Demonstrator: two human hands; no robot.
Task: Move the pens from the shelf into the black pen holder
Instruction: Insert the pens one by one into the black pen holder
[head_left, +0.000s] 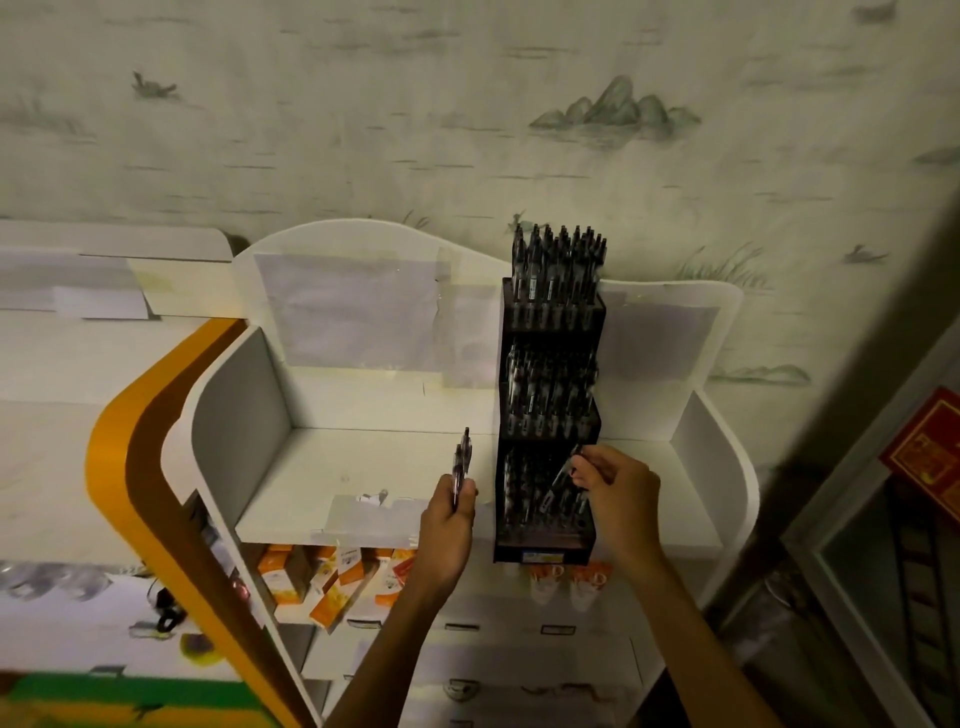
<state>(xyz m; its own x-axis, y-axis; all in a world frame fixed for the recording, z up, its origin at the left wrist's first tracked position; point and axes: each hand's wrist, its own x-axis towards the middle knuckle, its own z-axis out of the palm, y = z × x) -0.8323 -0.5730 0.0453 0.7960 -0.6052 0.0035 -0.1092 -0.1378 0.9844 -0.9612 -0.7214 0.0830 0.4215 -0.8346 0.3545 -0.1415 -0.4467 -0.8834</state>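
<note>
the left hand (451, 512) grips spare pens (462, 462) upright just beside the black pen holder (548, 415) on the shelf (322, 467), likely as a ready supply, while the right hand (615, 486) pinches one pen (563, 475), tilted to drop into the lowest tier.

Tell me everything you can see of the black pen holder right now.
The pen holder is black, tall and narrow, with three stepped tiers rising toward the wall. It looks like dark plastic, though the dim light leaves this unsure. It stands upright on the white shelf, right of centre, its front edge at the shelf's lip. All tiers hold upright dark pens. The right hand pinches a tilted pen over the lowest tier. A small label sits on its base.
</note>
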